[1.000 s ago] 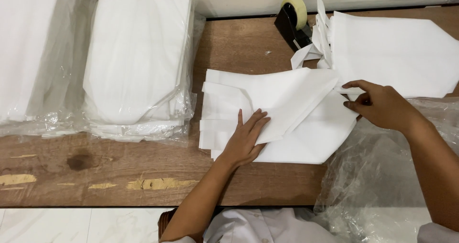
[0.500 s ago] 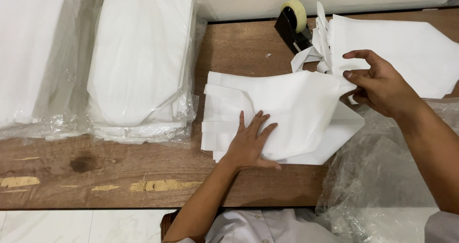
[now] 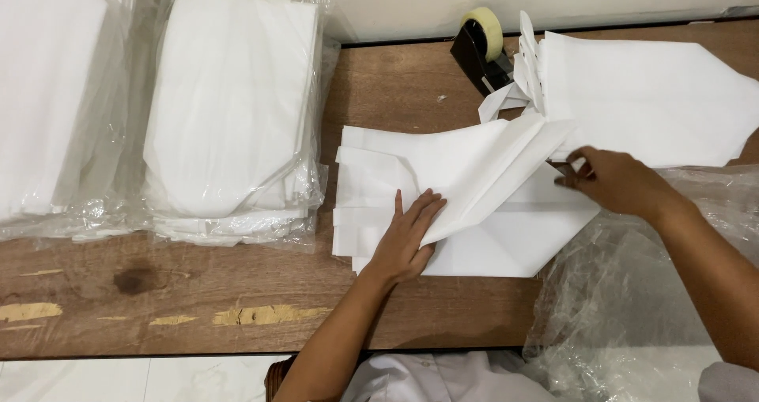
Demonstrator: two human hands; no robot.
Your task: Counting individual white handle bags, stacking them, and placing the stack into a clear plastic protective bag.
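A small stack of white fabric bags (image 3: pixel 482 228) lies on the wooden table (image 3: pixel 237 307) in the middle of the head view. My left hand (image 3: pixel 407 240) presses flat on the stack's lower left part, fingers spread. My right hand (image 3: pixel 613 182) pinches the right edge of the top white bag (image 3: pixel 474 161), whose right side is lifted and folding back off the stack. A larger pile of the same white bags (image 3: pixel 656 101) lies at the far right behind that hand.
Two bundles of white bags wrapped in clear plastic (image 3: pixel 233 117) (image 3: pixel 47 101) fill the left of the table. A tape dispenser (image 3: pixel 481 48) stands at the back by the wall. Loose clear plastic sheeting (image 3: pixel 632 307) hangs at the table's front right.
My right hand lifted the top bag's right edge up toward the far pile, then came back down lower. My left hand stayed pressed on the stack.
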